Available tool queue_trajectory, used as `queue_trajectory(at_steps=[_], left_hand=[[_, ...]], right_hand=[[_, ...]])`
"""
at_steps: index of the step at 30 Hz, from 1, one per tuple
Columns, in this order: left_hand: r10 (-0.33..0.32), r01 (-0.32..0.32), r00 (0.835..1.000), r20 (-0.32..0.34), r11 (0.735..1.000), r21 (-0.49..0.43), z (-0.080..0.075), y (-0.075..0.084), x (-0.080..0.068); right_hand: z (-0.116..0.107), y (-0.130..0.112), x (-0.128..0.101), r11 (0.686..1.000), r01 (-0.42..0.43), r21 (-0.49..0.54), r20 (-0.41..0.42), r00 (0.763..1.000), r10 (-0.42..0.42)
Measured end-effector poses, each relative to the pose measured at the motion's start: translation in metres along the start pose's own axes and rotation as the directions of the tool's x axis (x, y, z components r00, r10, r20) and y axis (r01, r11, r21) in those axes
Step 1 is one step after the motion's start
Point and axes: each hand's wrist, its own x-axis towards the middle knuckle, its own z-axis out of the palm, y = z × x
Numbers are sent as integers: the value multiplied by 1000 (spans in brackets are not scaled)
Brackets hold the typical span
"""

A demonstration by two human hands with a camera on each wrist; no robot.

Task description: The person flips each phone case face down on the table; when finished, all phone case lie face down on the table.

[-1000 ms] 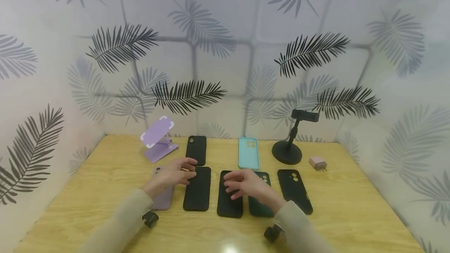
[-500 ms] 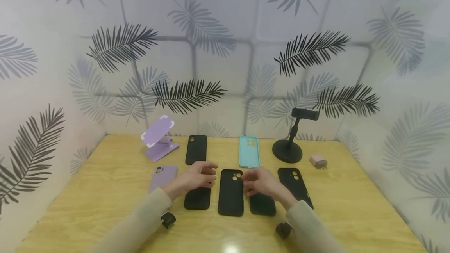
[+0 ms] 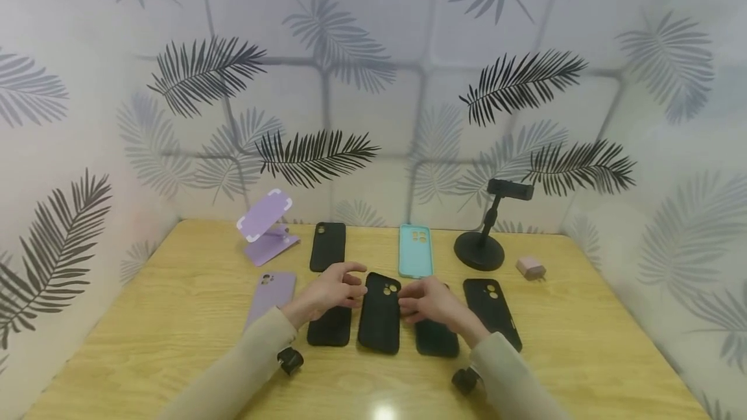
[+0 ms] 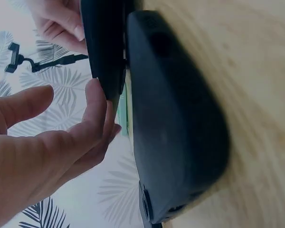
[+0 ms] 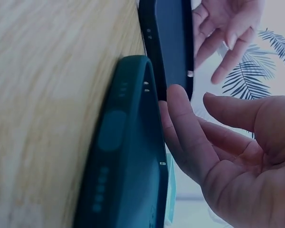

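Note:
A black phone case (image 3: 379,313) lies between my hands in the middle of the table, hollow side up and slightly turned. Its left edge meets the fingertips of my left hand (image 3: 335,289), whose thumb stands apart in the left wrist view. My right hand (image 3: 433,303) touches the opposite edge with its fingertips (image 5: 177,97), thumb also apart. Beneath my left hand is another black case (image 4: 173,123), partly covered. A dark green case (image 5: 133,142) lies below my right hand. Whether the middle case is off the table is hard to tell.
A lilac case (image 3: 274,290) and a purple phone stand (image 3: 268,219) are at left. Behind lie a black case (image 3: 328,246) and a turquoise case (image 3: 415,251). At right are a black case (image 3: 493,310), a black phone holder (image 3: 480,250) and a pink charger (image 3: 531,268).
My left hand has moved right from beside the lilac case. My right hand has moved off the middle black case to its right edge. That case has turned slightly and shifted away from me.

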Motion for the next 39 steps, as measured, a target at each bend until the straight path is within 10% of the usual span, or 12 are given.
queue_trajectory(at_steps=[39], left_hand=[[13,-6,999,35,985,-172,10,-2,12]], right_hand=[[25,-3,1,982,60,177,142,986,-86]])
